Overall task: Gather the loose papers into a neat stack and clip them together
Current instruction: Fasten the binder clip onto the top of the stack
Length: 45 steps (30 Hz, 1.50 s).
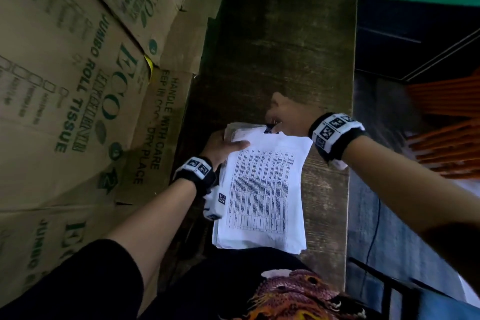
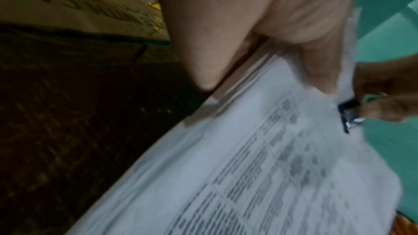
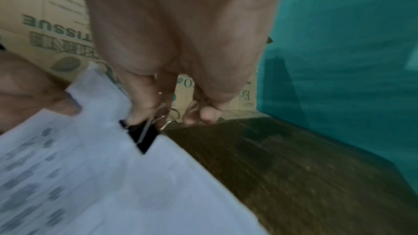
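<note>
At nine o'clock, the left hand (image 1: 220,144) grips the paper stack (image 1: 262,189) on the wooden table (image 1: 280,34); at twelve, the right hand (image 1: 285,117) pinches the binder clip (image 1: 271,128) onto its top edge. She should seat it fully before releasing.

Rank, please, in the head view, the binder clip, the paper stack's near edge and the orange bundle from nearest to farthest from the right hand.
1. Binder clip: pinched by the right hand, on the stack's far edge.
2. Orange bundle: off the table, to the right.
3. Paper stack's near edge: by the person's body.
</note>
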Each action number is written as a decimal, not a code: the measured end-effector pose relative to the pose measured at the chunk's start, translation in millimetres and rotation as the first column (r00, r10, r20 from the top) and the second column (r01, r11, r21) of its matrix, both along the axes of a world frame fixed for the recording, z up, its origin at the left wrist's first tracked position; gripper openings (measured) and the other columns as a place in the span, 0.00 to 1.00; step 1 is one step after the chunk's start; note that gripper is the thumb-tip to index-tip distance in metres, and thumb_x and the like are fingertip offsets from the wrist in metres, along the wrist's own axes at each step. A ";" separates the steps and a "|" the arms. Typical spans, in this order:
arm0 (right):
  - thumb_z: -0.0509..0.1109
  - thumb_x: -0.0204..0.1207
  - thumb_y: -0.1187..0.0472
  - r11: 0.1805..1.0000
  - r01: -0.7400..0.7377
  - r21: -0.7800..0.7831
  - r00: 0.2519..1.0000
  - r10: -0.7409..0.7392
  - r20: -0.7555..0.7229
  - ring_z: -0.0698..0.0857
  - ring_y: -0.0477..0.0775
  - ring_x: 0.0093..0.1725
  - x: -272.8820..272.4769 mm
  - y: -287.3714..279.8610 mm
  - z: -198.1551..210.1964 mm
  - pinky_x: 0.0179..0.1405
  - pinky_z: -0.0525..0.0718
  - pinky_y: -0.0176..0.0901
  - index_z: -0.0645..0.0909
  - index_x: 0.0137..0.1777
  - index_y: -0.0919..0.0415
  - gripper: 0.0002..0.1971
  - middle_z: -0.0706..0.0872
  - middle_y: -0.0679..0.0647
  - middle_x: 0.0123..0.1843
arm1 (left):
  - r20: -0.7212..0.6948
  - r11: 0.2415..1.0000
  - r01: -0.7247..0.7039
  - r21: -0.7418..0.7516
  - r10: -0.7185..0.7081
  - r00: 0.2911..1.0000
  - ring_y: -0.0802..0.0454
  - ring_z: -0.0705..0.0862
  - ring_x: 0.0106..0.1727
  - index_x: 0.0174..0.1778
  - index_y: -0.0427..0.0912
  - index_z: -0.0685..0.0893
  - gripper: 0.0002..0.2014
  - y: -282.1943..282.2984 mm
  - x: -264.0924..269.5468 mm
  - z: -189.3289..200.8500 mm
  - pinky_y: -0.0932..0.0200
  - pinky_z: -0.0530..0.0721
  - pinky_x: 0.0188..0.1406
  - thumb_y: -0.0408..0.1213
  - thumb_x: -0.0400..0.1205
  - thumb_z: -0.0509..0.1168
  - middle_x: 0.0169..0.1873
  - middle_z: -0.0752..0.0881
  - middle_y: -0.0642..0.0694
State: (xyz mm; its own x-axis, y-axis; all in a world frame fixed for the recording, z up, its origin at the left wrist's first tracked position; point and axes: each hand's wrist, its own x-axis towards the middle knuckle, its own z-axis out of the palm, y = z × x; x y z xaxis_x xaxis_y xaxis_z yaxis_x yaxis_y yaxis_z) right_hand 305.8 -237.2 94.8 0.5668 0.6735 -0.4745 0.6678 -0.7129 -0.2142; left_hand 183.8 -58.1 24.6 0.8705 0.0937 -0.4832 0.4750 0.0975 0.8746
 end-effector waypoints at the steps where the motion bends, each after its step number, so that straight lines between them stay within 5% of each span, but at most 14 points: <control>1: 0.72 0.75 0.61 0.995 0.082 0.052 0.996 -0.083 0.014 0.77 0.57 0.51 -5.0 -3.6 -4.1 0.45 0.74 0.43 0.81 0.60 0.58 0.14 0.71 0.60 0.61 | -0.026 1.000 -0.028 0.006 0.028 0.999 0.48 0.87 0.50 0.49 0.45 0.87 0.13 -4.3 -1.8 -2.3 0.43 0.83 0.64 0.30 0.71 0.78 0.47 0.89 0.45; 9: 0.69 0.75 0.71 0.814 0.344 0.468 0.912 -0.407 0.038 0.86 0.66 0.44 -71.6 -26.8 -40.0 0.44 0.84 0.52 0.84 0.50 0.71 0.06 0.82 0.67 0.55 | -0.107 0.988 -0.147 0.036 0.151 0.983 0.52 0.82 0.35 0.40 0.43 0.83 0.04 -22.7 4.8 12.4 0.70 0.77 0.19 0.34 0.79 0.71 0.33 0.82 0.50; 12: 0.73 0.74 0.63 0.895 0.223 0.385 0.947 -0.293 0.133 0.84 0.65 0.49 -95.3 -32.9 -50.2 0.49 0.85 0.57 0.84 0.48 0.67 0.07 0.83 0.63 0.53 | -0.110 0.990 -0.136 -0.024 0.133 0.985 0.57 0.86 0.29 0.40 0.41 0.84 0.04 -23.5 3.7 14.5 0.70 0.79 0.20 0.33 0.80 0.69 0.32 0.85 0.48; 15: 0.77 0.70 0.57 0.857 0.279 0.434 0.869 -0.418 0.266 0.78 0.64 0.61 -91.4 -35.4 -49.2 0.58 0.80 0.58 0.78 0.64 0.61 0.23 0.80 0.61 0.64 | -0.103 0.988 -0.148 -0.049 0.143 0.984 0.55 0.88 0.40 0.45 0.38 0.87 0.04 -21.4 6.0 10.0 0.59 0.82 0.45 0.31 0.76 0.72 0.40 0.89 0.47; 19: 0.78 0.68 0.49 0.906 0.328 0.266 0.925 -0.366 0.104 0.61 0.57 0.82 -67.3 -26.6 -38.7 0.79 0.59 0.56 0.59 0.82 0.58 0.45 0.64 0.56 0.82 | -0.089 0.985 -0.150 -0.080 0.143 0.986 0.47 0.87 0.51 0.50 0.41 0.88 0.08 -23.1 5.9 11.7 0.53 0.80 0.53 0.30 0.76 0.72 0.48 0.90 0.44; 21: 0.82 0.64 0.52 0.908 0.351 0.229 0.934 -0.358 -0.011 0.67 0.56 0.80 -53.1 -21.7 -34.8 0.79 0.63 0.53 0.61 0.81 0.57 0.47 0.70 0.58 0.79 | -0.060 0.982 -0.143 -0.123 0.136 0.989 0.43 0.87 0.53 0.49 0.44 0.88 0.09 -21.6 3.6 13.8 0.49 0.82 0.55 0.30 0.76 0.72 0.51 0.90 0.42; 24: 0.84 0.60 0.62 0.891 0.392 0.228 0.918 -0.361 -0.166 0.85 0.55 0.58 -31.9 -16.0 -16.1 0.56 0.81 0.45 0.79 0.67 0.57 0.32 0.88 0.55 0.59 | -0.043 0.970 -0.150 -0.190 0.145 0.989 0.38 0.88 0.53 0.44 0.48 0.90 0.10 -17.8 0.6 17.8 0.39 0.84 0.57 0.30 0.72 0.75 0.48 0.91 0.42; 26: 0.80 0.63 0.68 0.926 0.338 0.167 0.926 -0.296 -0.233 0.84 0.50 0.43 -23.8 -10.2 0.3 0.41 0.76 0.39 0.85 0.48 0.58 0.14 0.88 0.53 0.43 | -0.017 0.968 -0.147 -0.202 0.146 0.989 0.40 0.89 0.51 0.43 0.48 0.90 0.11 -17.4 -0.7 22.8 0.39 0.86 0.55 0.32 0.67 0.77 0.46 0.91 0.43; 28: 0.80 0.61 0.69 0.932 0.315 0.177 0.927 -0.261 -0.270 0.80 0.45 0.33 -18.6 -6.0 13.0 0.34 0.74 0.38 0.81 0.34 0.52 0.13 0.84 0.47 0.33 | 0.011 0.970 -0.119 -0.212 0.124 0.992 0.40 0.89 0.52 0.46 0.47 0.90 0.17 -15.0 -3.7 25.2 0.41 0.87 0.55 0.38 0.62 0.80 0.48 0.91 0.41; 33: 0.83 0.60 0.66 0.876 0.379 0.298 0.910 -0.295 -0.291 0.82 0.46 0.35 -17.9 -9.9 40.1 0.40 0.83 0.45 0.80 0.31 0.49 0.14 0.85 0.47 0.32 | -0.138 0.989 0.141 0.040 -0.135 0.981 0.47 0.88 0.56 0.55 0.46 0.86 0.32 -1.2 -36.0 1.0 0.48 0.85 0.58 0.45 0.55 0.86 0.53 0.90 0.47; 36: 0.82 0.60 0.63 0.768 0.411 0.492 0.909 -0.381 -0.166 0.88 0.52 0.47 -20.8 -23.0 47.4 0.52 0.86 0.56 0.85 0.46 0.50 0.16 0.90 0.49 0.43 | -0.154 0.993 0.090 0.074 -0.078 0.985 0.51 0.88 0.51 0.55 0.41 0.85 0.23 -9.7 -39.6 -2.5 0.64 0.84 0.47 0.35 0.66 0.82 0.48 0.89 0.49; 39: 0.83 0.60 0.52 0.531 0.558 0.637 0.686 -0.728 0.007 0.81 0.54 0.65 -20.1 -64.9 26.1 0.69 0.73 0.60 0.77 0.64 0.45 0.31 0.83 0.51 0.63 | -0.148 0.998 0.018 0.053 -0.010 0.989 0.54 0.88 0.48 0.53 0.37 0.84 0.23 -17.5 -28.4 3.4 0.59 0.86 0.52 0.37 0.66 0.83 0.46 0.90 0.50; 42: 0.86 0.50 0.39 0.227 0.801 0.555 0.467 -0.816 -0.340 0.77 0.53 0.70 -32.2 -112.2 -13.3 0.69 0.76 0.57 0.63 0.74 0.47 0.53 0.75 0.52 0.72 | -0.118 0.999 -0.001 -0.049 -0.005 0.993 0.47 0.90 0.50 0.43 0.41 0.87 0.14 -16.3 -12.1 8.0 0.59 0.86 0.47 0.26 0.65 0.80 0.39 0.92 0.53; 45: 0.87 0.49 0.41 0.384 0.903 0.194 0.411 -0.638 -0.652 0.84 0.42 0.57 -75.9 -129.9 -43.8 0.55 0.81 0.37 0.69 0.73 0.59 0.53 0.83 0.54 0.67 | -0.133 0.996 -0.053 -0.069 0.044 0.990 0.45 0.85 0.63 0.57 0.38 0.85 0.37 -16.6 16.6 -13.9 0.46 0.80 0.67 0.41 0.52 0.88 0.54 0.90 0.45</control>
